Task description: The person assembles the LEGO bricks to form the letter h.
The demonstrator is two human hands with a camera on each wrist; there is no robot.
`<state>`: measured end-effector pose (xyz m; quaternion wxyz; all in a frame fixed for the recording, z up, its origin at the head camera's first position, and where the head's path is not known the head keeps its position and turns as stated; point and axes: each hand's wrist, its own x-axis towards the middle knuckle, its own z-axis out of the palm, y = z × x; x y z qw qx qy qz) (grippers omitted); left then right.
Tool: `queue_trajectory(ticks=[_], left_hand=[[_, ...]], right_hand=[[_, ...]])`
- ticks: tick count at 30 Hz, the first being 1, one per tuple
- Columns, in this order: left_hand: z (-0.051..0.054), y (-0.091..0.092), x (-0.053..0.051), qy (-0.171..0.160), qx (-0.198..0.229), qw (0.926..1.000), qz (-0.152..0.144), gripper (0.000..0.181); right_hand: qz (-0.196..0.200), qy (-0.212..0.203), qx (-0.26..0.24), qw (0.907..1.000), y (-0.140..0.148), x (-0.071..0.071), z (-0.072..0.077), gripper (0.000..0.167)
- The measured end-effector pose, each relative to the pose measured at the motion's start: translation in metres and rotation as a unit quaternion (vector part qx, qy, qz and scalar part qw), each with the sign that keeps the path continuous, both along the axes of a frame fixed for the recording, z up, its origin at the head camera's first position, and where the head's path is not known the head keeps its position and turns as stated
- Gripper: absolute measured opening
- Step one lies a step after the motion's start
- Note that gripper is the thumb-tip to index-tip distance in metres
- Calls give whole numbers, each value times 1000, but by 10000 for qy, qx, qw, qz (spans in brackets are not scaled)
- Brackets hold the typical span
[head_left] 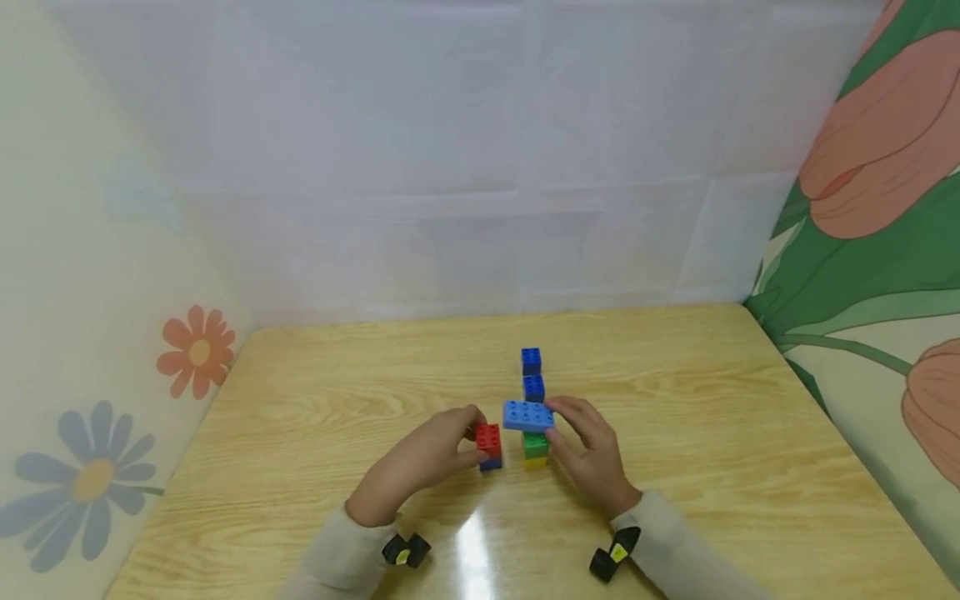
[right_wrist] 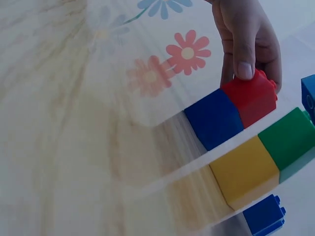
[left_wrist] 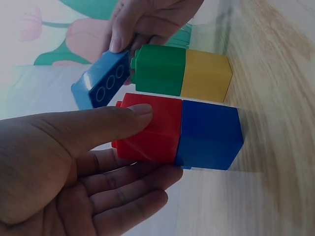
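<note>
My left hand (head_left: pixel 431 457) pinches a red toy building brick (head_left: pixel 487 437) between thumb and fingers. That brick sits on a dark blue brick (left_wrist: pixel 210 135), making an upright pair on the table. Beside it stands another pair, a green brick (left_wrist: pixel 160 70) on top of a yellow one (left_wrist: pixel 206 74). A longer light blue brick (head_left: pixel 527 415) is pinched at its right end by my right hand (head_left: pixel 596 454). It hangs tilted over the green brick, its hollow underside partly showing in the left wrist view. Whether it touches the green studs I cannot tell.
Two dark blue bricks, a nearer one (head_left: pixel 533 388) and a farther one (head_left: pixel 531 361), stand behind the green and yellow pair. The wood-grain table (head_left: pixel 337 367) meets a white cloth backdrop (head_left: pixel 375 250) at the back. Flower-patterned panels flank both sides.
</note>
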<state>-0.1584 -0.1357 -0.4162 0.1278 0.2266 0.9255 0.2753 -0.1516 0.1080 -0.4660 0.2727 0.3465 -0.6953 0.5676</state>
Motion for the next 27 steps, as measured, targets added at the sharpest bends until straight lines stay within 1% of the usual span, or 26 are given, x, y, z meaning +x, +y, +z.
queue_trajectory(ticks=[7,14,17,22,24,27], left_hand=[[-4,2,-1,79,107,9999,-55,29],[-8,5,-3,195,216,9995,-152,24],[-10,6,-3,276,239,9991,-207,24],[-12,9,-3,284,319,9988,-259,27],[-12,9,-3,295,314,9988,-253,27],[-11,10,-3,312,285,9988,-246,26]], right_hand=[[-49,221,215,9995,-8,2,0,42],[-24,142,319,9994,-10,4,0,41],[47,247,344,9991,-10,3,-2,42],[192,442,464,9978,-9,-6,-22,46],[197,431,552,9974,-7,-10,-30,47],[202,388,635,9970,-6,-12,-37,48]])
